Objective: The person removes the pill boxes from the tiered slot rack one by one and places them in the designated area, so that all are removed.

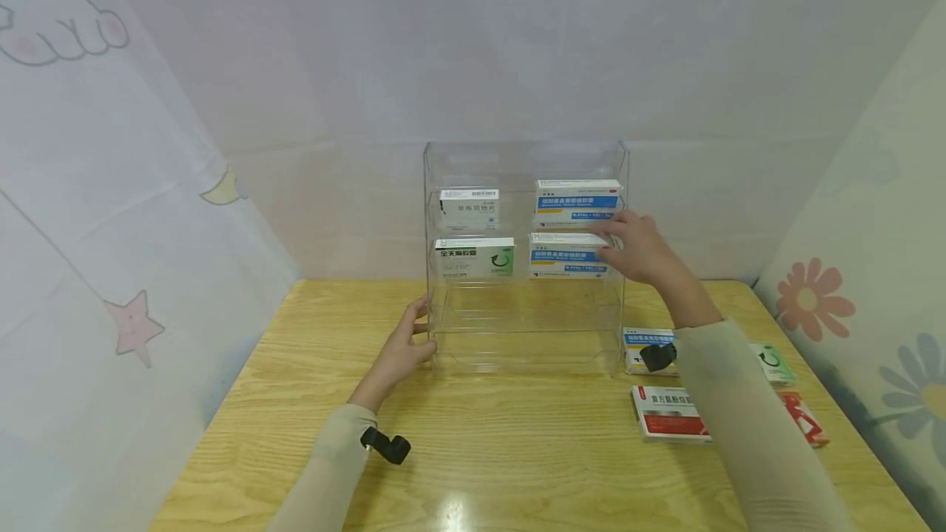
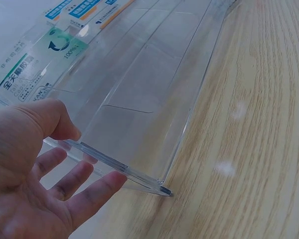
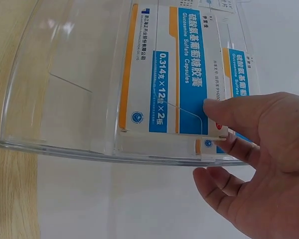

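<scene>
I am pinching a light, stiff box [image 1: 567, 256] on the rack's [image 1: 525, 156] middle shelf with my right hand [image 1: 637, 249], gripping its end; my left hand [image 1: 402, 346], fingers straight, is bracing the slippery rack.

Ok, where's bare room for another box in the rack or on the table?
The acrylic rack's bottom shelf is bare. So is the table between the sleeves. It's crowded at the rack's right foot: loose medicine boxes lie there.

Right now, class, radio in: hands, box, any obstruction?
Left hand steadies clear rack, fingers straight. Right hand pinches blue-and-white box on middle shelf. Nothing blocking it.
</scene>
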Demonstrator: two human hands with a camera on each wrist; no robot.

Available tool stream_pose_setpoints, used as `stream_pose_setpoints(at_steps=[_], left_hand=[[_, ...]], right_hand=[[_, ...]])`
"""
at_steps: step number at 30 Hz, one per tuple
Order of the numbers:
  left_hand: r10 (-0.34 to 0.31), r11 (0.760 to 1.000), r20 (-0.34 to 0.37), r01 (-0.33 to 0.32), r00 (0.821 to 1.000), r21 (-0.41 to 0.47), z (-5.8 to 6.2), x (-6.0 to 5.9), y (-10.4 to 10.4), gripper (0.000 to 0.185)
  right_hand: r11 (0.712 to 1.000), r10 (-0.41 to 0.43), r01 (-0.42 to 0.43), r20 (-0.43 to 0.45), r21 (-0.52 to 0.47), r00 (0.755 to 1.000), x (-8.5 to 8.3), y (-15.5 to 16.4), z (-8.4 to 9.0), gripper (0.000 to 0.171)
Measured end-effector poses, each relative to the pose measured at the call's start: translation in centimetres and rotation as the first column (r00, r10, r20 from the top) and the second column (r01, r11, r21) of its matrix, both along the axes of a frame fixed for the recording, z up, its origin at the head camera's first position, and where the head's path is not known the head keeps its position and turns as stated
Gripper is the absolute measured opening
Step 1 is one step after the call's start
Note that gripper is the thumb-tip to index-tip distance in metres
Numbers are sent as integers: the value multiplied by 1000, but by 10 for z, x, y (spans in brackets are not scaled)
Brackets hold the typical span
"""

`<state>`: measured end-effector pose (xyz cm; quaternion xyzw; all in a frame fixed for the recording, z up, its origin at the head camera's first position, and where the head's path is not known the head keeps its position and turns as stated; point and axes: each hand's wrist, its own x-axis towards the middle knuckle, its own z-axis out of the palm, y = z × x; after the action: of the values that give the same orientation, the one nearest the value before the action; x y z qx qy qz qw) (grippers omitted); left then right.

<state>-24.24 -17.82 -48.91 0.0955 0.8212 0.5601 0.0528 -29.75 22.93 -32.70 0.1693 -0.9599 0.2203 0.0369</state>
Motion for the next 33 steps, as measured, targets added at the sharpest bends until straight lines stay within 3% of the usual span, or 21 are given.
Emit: stream_pose_setpoints(at_steps=[9,18,26,32,33], left_hand=[[0,1000,-2,0,1000,-5,-1,0,-1,84],[4,1000,-5,-4,1000,-2,2,1,0,85],[3,1000,-11,-3,1000,6,3,-1,3,85],[11,1000,35,-11,999,10,8,1,5,84],[7,1000,47,-7,999,11,13,4,6,84]], right_hand=[[999,-5,6,30,-39,1000,0,1,2,43],[989,-4,-7,-69,-148,998,16,10,17,42],[956,-23,22,1,-294,1000,39,17,25,49],[908,17,10,63,-418,998,51,24,12,49],[901,30,2,67,-434,997,53,24,9,49]])
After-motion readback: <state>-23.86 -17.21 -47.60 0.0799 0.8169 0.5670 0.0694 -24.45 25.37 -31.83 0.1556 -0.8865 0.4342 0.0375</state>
